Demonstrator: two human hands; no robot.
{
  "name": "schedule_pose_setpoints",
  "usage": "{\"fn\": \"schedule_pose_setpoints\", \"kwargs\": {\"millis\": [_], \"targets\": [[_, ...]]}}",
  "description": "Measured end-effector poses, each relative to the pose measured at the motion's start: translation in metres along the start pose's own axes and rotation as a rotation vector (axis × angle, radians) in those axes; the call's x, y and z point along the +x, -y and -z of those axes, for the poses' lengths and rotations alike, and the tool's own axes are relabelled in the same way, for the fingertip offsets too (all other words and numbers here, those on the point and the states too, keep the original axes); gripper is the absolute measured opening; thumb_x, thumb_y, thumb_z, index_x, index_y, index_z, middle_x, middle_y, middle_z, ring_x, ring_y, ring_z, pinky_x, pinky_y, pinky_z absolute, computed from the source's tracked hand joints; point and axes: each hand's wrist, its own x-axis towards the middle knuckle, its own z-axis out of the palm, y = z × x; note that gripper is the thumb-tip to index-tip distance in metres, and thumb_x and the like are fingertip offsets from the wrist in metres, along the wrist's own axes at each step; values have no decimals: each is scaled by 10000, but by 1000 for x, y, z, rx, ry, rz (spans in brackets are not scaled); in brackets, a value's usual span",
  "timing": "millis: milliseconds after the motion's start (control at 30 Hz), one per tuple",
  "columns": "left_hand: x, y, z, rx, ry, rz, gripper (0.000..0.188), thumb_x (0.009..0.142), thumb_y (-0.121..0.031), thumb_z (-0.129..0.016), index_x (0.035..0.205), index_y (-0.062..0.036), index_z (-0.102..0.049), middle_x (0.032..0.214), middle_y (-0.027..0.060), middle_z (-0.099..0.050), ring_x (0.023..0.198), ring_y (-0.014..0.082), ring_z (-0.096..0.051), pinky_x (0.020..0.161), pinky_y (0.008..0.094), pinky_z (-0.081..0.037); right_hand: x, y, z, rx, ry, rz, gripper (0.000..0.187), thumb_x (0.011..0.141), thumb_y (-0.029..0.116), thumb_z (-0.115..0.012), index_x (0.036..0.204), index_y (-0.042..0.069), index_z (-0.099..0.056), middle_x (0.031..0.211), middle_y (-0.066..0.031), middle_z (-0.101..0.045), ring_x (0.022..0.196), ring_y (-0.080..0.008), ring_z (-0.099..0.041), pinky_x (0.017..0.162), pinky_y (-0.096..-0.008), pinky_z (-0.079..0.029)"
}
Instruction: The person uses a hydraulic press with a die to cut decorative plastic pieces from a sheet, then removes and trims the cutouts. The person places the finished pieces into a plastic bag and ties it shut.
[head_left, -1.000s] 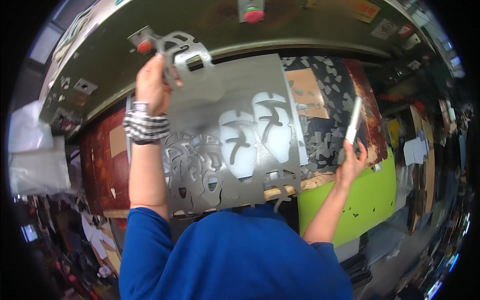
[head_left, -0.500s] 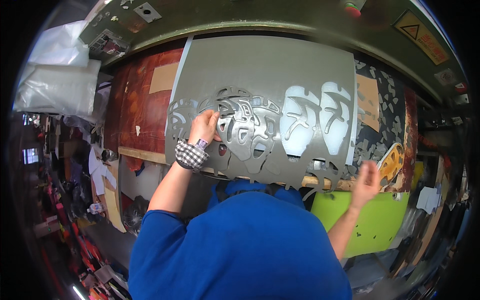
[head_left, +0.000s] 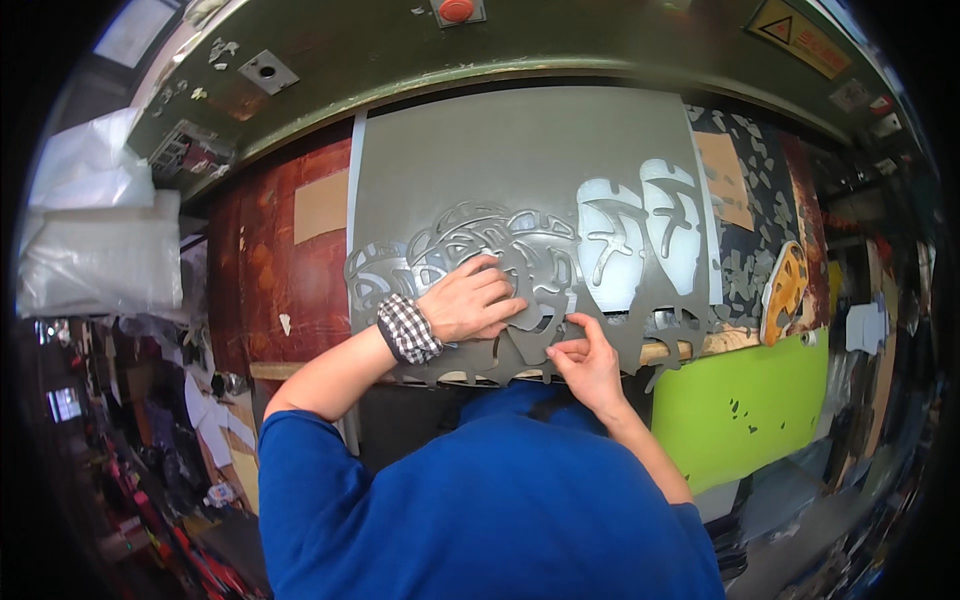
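A large grey sheet (head_left: 520,140) lies before me, with two sole-shaped cut-outs (head_left: 610,245) showing a pale layer beneath. Overlapping sole-shaped grey pieces with openings (head_left: 545,245) cover its near middle. My left hand (head_left: 465,300), with a checked band at the wrist, rests over these pieces, its fingers stretched across them. Close to the sheet's near edge, my right hand (head_left: 590,365) has thumb and forefinger at the side of a grey cut piece (head_left: 535,345), seemingly pinching it. Part of that piece is under my left fingers.
A sole-shaped orange cutting die (head_left: 785,292) stands at the right among grey scraps (head_left: 745,255). Beyond the sheet runs a green machine beam (head_left: 350,60) with a red button (head_left: 457,10). A lime-green panel (head_left: 740,410) is at near right; plastic-wrapped bundles (head_left: 100,250) are at far left.
My right hand has come left from beside the die to the grey pieces. My left hand has moved right and now lies over them. The view has shifted slightly.
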Motion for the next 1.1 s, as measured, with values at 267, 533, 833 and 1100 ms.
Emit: {"fn": "schedule_pose_setpoints", "kwargs": {"millis": [267,533,833,1100], "targets": [[51,45,59,-520,-834,400,292,917,-31,-510,1194,7,-593,933,74,-670,805,138,-616,725,273,-515,2,-18,-26,421,-105,94,377,869,-50,-632,1201,-5,-459,814,-68,-666,748,-97,-646,703,-238,-542],[40,-7,-22,-360,22,-184,469,832,-201,-685,1264,-58,-575,1004,101,-596,969,264,-585,960,446,-435,-3,-16,-28,859,-120,23,380,933,16,-579,1256,1,-380,971,-151,-664,879,-184,-659,783,-303,-542],[95,103,160,-1326,-1252,429,310,999,-349,-509,1041,-50,-578,901,82,-629,895,210,-598,874,431,-494,4,-24,-39,111,-131,153,169,875,34,-672,1013,-37,-605,1018,-118,-654,960,-144,-641,860,-273,-525],[38,62,129,-107,-534,62,443,706,95,-529,1113,-34,-647,1058,86,-677,914,226,-643,819,326,-508,30,2,-26,-51,435,127,144,788,141,-751,738,26,-681,740,-29,-631,776,-95,-610,676,-242,-471]]}}
